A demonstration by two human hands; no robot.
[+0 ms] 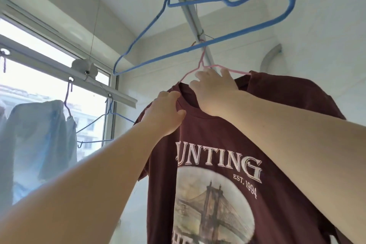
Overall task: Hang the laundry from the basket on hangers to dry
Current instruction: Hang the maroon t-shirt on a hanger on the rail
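Shirt: the maroon shirt [217, 144] hangs high in front of the person, its printed front facing the camera, draped over the pink hanger [235, 70] whose neck rises to the rail [190, 8].
Pink hanger: its arms run inside the shoulders, so the cloth spreads open to dry; whether the hook is fully seated on the rail I cannot tell.
Left hand: the left hand [166, 113] pinches the collar at the shirt's left shoulder, thumb in front and fingers curled behind, probably tugging the neckline square on the wire.
Right hand: the right hand [213, 89] reaches into the neck opening, fingers curled near the hanger's twist; it seems to steady the hanger, though the exact grip is hidden.
Blue hanger: a blue hanger [217, 25] hangs bare on the same rail, just beside the pink one, ready for another piece.
Window side: a pale garment [39, 140] is already hung by the window [49, 77].
Basket: not in view, so what remains in it cannot be told.
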